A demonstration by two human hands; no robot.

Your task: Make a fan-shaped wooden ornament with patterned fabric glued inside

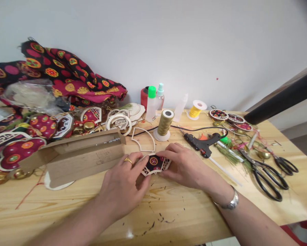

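Between my hands is a fan-shaped ornament [153, 163], a pale cut-out wooden frame with dark floral fabric in it. My left hand [126, 179], with a gold ring, grips its left side between thumb and fingers. On the opposite side, my right hand [185, 164] pinches the right edge, a silver bracelet on that wrist. Just beyond the ornament lies a bare fan-shaped wooden outline [143, 139]. A spool of olive thread [165, 124] stands behind it, and a black glue gun [203, 141] rests to the right of my right hand.
An open cardboard box [84, 167] sits left, beside several finished ornaments and patterned fabric [63, 68]. Bottles [151, 106] and a yellow thread spool [195, 110] stand along the wall. Large scissors [267, 172] and smaller scissors [283, 164] lie right. A black pole [283, 97] slants over the table's far right.
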